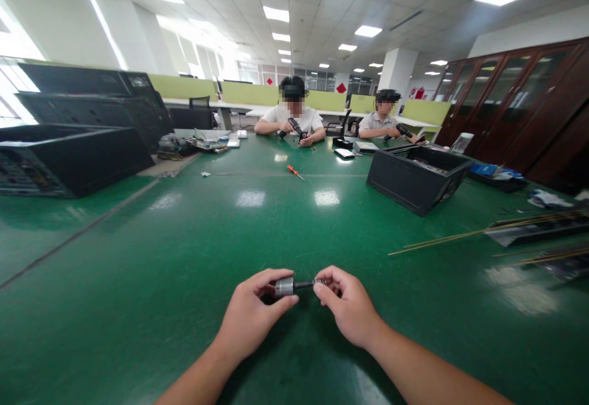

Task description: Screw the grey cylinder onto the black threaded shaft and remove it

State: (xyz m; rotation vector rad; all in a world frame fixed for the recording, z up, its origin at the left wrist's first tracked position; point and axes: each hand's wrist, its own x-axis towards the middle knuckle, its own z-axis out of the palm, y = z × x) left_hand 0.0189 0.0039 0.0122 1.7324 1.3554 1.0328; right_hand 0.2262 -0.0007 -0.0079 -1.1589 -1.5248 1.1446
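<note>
Low over the green table, both hands hold a short silver metal cylinder [284, 286] with a thin dark shaft [304, 284], lying sideways. Its exact kind is too small to make out. My left hand [251, 313] grips the cylinder between thumb and fingers, with the thumb along its near side. My right hand [347, 304] pinches the far right end of the shaft, where a ridged or coiled bit of metal shows at the fingertips. The fingers cover part of both ends.
An orange screwdriver [294, 172] lies mid-table [207, 227]. Dark computer cases stand left [105, 162] and right [405, 178]. Thin brass-coloured rods [442, 237] stick out at right. Two people [294, 116] with power tools sit across the table.
</note>
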